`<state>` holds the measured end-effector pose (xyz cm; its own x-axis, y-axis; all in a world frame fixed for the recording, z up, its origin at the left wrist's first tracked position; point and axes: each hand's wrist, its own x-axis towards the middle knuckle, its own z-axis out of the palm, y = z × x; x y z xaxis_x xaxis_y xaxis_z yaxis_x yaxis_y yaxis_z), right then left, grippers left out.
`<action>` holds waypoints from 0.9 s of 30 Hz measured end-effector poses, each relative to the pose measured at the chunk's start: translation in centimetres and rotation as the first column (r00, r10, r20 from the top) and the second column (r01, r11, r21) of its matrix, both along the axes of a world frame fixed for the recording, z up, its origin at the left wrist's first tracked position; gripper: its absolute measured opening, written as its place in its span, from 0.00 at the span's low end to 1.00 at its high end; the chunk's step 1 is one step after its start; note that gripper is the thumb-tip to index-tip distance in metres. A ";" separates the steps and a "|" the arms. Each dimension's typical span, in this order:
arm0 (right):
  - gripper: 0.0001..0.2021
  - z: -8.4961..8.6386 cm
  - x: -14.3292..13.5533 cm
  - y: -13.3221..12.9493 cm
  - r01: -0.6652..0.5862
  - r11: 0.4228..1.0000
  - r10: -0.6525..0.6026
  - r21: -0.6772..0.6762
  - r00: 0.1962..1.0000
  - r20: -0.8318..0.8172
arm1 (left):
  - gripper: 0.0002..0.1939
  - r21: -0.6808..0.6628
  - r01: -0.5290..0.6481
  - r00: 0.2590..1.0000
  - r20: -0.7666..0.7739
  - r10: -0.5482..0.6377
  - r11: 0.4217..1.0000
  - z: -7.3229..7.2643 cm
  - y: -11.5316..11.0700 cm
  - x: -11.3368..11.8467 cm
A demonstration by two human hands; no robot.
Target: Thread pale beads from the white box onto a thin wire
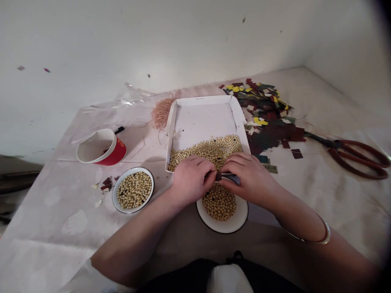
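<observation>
My left hand (194, 178) and my right hand (247, 176) meet at the near edge of a white shallow box (201, 118). Their fingertips pinch a small dark brown piece (218, 176), which looks like a paper square; the fingers partly cover it. Pale round beans (210, 150) fill the near part of the box. Just below my hands stands a white bowl (220, 226) of beans, its far rim partly hidden by my fingers. A second white bowl (114, 199) of beans is left of my left forearm.
A red paper cup (117, 152) stands at the left, near dark red scraps (106, 183). Thin coppery wire (161, 114) lies coiled beside the box. Right of it are piled coloured paper squares (271, 132) and large scissors (351, 152). Clear plastic (131, 97) lies at the back.
</observation>
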<state>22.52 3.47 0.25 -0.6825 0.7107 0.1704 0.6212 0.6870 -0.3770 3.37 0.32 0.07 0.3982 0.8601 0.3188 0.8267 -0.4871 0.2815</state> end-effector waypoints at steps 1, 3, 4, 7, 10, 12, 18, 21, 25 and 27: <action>0.11 0.0 0.0 0.0 -0.001 1.000 0.001 -0.006 1.000 -0.002 | 0.06 0.000 0.001 1.000 0.000 -0.001 1.000 0.0 0.0 0.0; 0.09 0.1 0.0 0.0 -0.003 1.000 0.003 -0.015 1.000 -0.006 | 0.06 0.000 0.003 1.000 0.001 -0.003 1.000 0.0 0.0 0.0; 0.09 0.1 0.0 0.0 -0.004 1.000 0.004 -0.015 1.000 -0.008 | 0.06 0.001 0.002 1.000 0.001 -0.002 1.000 0.0 0.0 0.0; 0.08 0.2 0.0 -0.1 -0.004 1.000 0.003 -0.017 1.000 -0.014 | 0.06 0.000 0.006 1.000 0.005 -0.006 1.000 0.1 0.0 0.0; 0.09 0.1 0.0 -0.1 -0.004 1.000 0.004 -0.017 1.000 -0.013 | 0.06 -0.007 0.007 1.000 0.013 -0.007 1.000 0.1 0.0 0.0; 0.10 0.1 0.0 -0.1 -0.008 1.000 0.008 -0.015 1.000 0.006 | 0.06 -0.010 0.002 1.000 0.017 -0.001 1.000 0.1 0.0 0.0; 0.09 0.1 0.0 -0.1 0.012 1.000 -0.012 -0.016 1.000 0.010 | 0.06 -0.002 -0.002 1.000 0.023 0.002 1.000 0.0 0.0 0.0; 0.07 0.2 0.0 -0.1 0.004 1.000 -0.005 -0.021 1.000 -0.018 | 0.06 -0.003 0.005 1.000 0.022 -0.005 1.000 0.1 0.0 0.0; 0.03 0.2 0.0 -0.1 -0.001 0.999 -0.001 -0.036 0.998 -0.056 | 0.06 0.000 0.012 0.999 0.032 -0.012 1.000 0.2 0.0 0.1; 0.07 0.0 0.1 0.0 0.001 0.999 -0.005 -0.042 0.997 -0.078 | 0.06 0.002 0.011 0.999 0.034 -0.011 1.000 0.2 0.0 0.1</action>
<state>22.59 3.48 0.29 -0.6661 0.7205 0.1928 0.5909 0.6676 -0.4529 3.45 0.30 0.30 0.3967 0.8551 0.3339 0.8110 -0.4969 0.3088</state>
